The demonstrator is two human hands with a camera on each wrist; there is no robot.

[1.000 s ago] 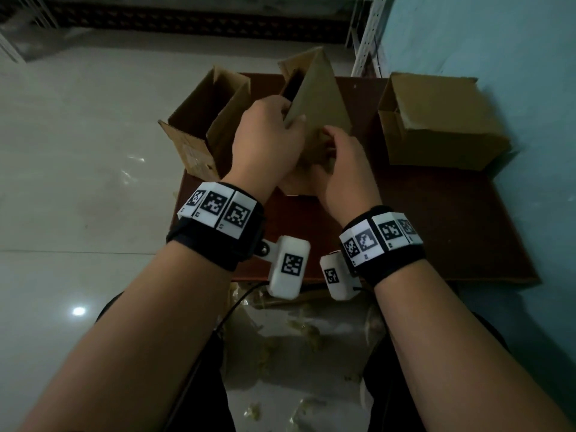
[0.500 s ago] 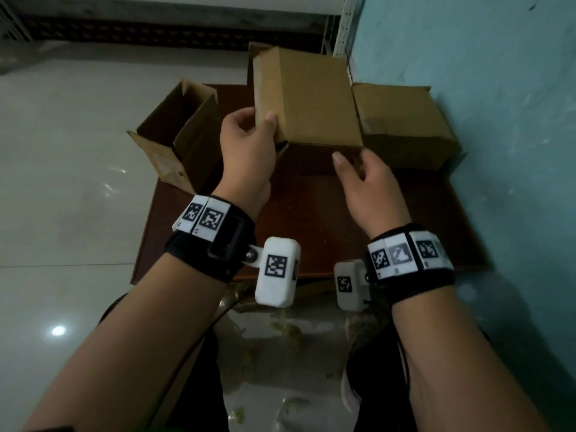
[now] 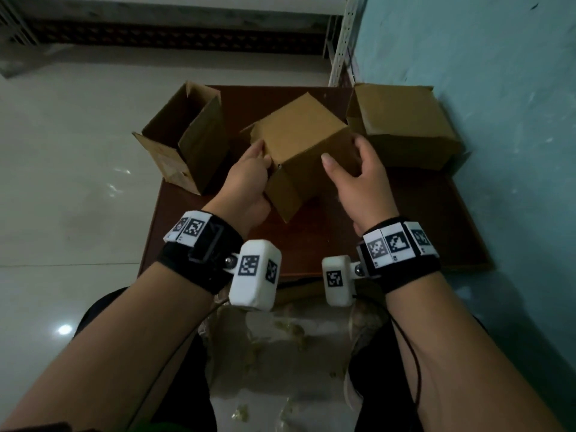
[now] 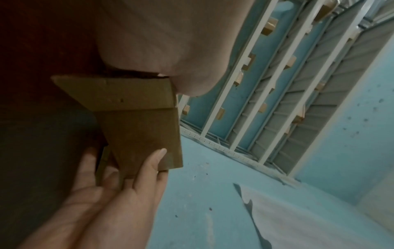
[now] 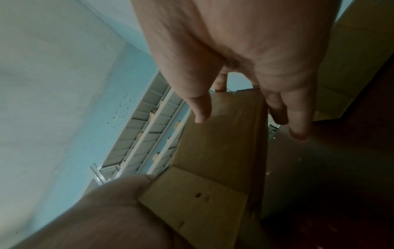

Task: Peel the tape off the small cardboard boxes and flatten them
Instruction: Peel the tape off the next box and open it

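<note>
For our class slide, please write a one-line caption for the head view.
Both hands, left and right, hold a cardboard box above a brown table.

No readable words, brands or numbers show anywhere. The only signs are black-and-white square code markers on the wristbands (image 3: 396, 244) and on the white camera housings (image 3: 254, 272), at about six o'clock below the held box; they cannot be decoded.

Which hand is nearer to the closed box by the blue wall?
Right. The right hand holds the middle box on the side next to the closed box; the left hand grips the middle box's far side.
</note>
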